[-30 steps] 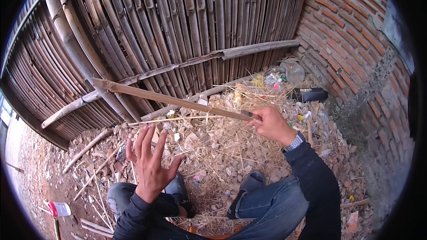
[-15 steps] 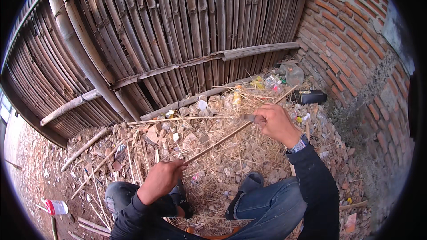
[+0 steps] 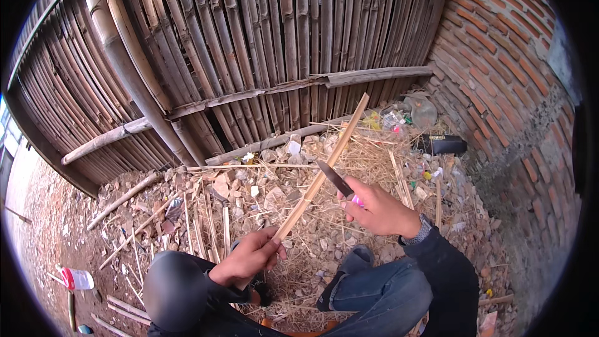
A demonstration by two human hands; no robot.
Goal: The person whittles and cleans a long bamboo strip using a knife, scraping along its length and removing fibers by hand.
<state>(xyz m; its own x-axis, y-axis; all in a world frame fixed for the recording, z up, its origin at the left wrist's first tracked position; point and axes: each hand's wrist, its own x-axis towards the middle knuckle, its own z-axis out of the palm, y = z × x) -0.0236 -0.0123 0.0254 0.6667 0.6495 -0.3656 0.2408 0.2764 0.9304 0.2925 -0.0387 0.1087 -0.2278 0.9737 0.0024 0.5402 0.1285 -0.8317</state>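
My left hand point(image 3: 251, 254) is closed around the lower end of a pale split bamboo strip point(image 3: 344, 139). The strip slants up and away to the right, its far end free in the air. In my right hand point(image 3: 384, 209) is a knife with a dark blade point(image 3: 334, 178). Its tip points up and left, against or just over the middle of the strip; whether they touch I cannot tell. My fingers cover most of the handle, and a bit of pink shows beside them.
Rubble, straw and loose bamboo strips point(image 3: 198, 228) cover the ground around my feet. A bamboo-slat wall point(image 3: 262, 43) stands ahead, a brick wall point(image 3: 493, 81) at the right. A black box point(image 3: 444, 145) lies by litter near the corner. A red-and-white container point(image 3: 77, 279) sits far left.
My right hand has moved down and slightly left, bringing the blade clearly into view. My left hand has shifted right and down. The strip now slants more steeply and shows its broad pale face.
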